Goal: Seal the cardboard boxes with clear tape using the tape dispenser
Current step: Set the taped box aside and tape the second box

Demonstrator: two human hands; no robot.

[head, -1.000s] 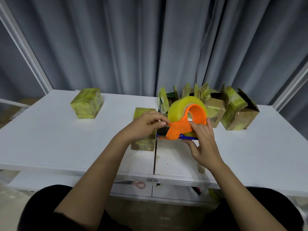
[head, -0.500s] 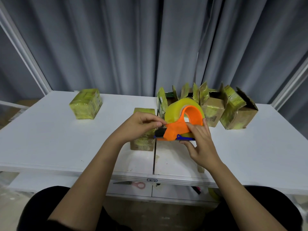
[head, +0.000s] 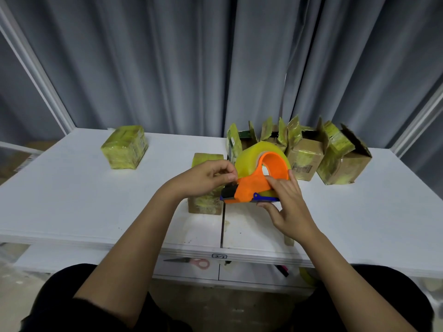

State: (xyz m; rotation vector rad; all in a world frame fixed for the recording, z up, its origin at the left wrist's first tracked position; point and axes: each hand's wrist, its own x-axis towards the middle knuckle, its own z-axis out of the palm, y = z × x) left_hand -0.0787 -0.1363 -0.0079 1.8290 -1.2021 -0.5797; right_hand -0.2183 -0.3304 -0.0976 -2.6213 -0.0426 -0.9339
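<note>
Head view shows the right hand [head: 288,207] gripping the orange tape dispenser [head: 257,180] above the table [head: 72,200] while the left hand [head: 206,177] pinches at its tape end, best drawn out straight toward the closed box [head: 206,185] beneath.

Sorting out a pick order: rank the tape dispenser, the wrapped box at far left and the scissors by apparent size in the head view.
1. Tape dispenser, nearest the camera, so unsure against the box
2. Wrapped box, close in apparent size
3. Scissors, clearly smallest
</note>
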